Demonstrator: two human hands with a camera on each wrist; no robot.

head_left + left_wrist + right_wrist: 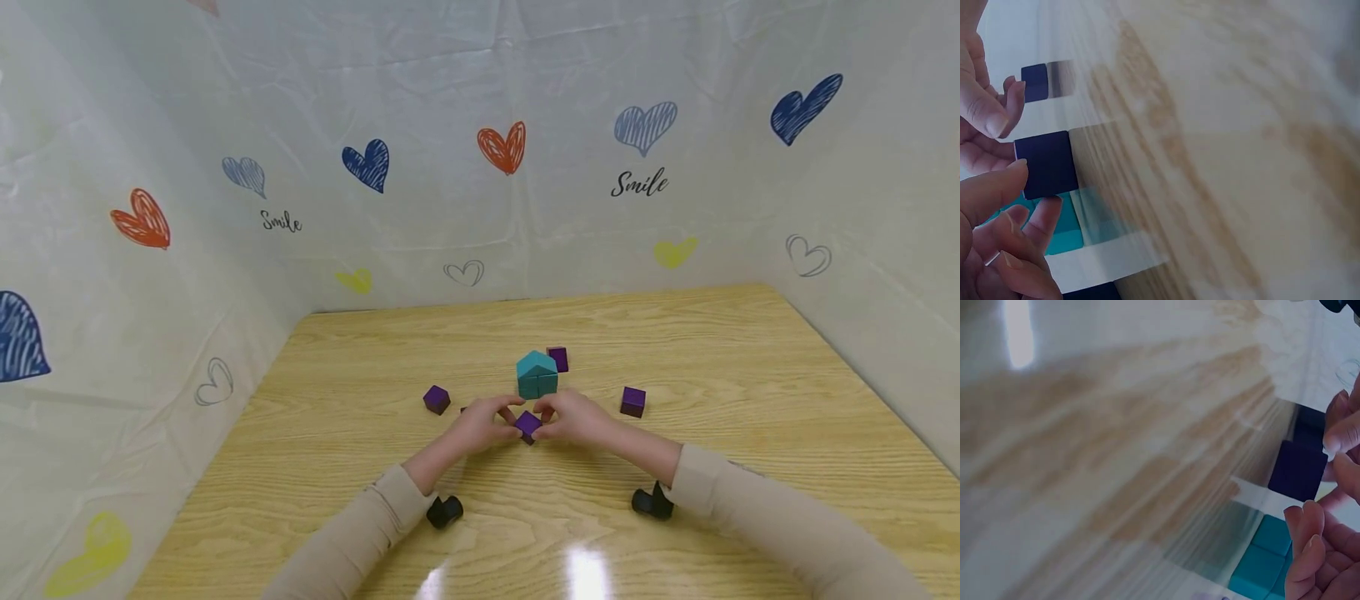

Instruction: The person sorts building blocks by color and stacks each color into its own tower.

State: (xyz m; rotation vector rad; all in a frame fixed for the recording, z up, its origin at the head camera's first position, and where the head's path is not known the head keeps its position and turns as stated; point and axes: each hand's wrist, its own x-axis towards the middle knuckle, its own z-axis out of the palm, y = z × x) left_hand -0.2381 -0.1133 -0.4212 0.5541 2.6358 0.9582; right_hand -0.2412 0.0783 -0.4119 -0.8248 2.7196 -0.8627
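Observation:
Between my two hands is a purple cube, low over the table in front of some teal blocks. My left hand pinches it from the left, with thumb and a bent finger at its edges in the left wrist view. From the other side my right hand holds the same cube with curled fingers, partly hidden behind it. The teal blocks stand together, a pointed top over square ones. Whether the held cube touches the table is hard to tell.
Purple cubes lie around: one at left, one at right, one behind the teal blocks. Another dark block is mostly hidden by my left hand. A white cloth with printed hearts rises behind the wooden table.

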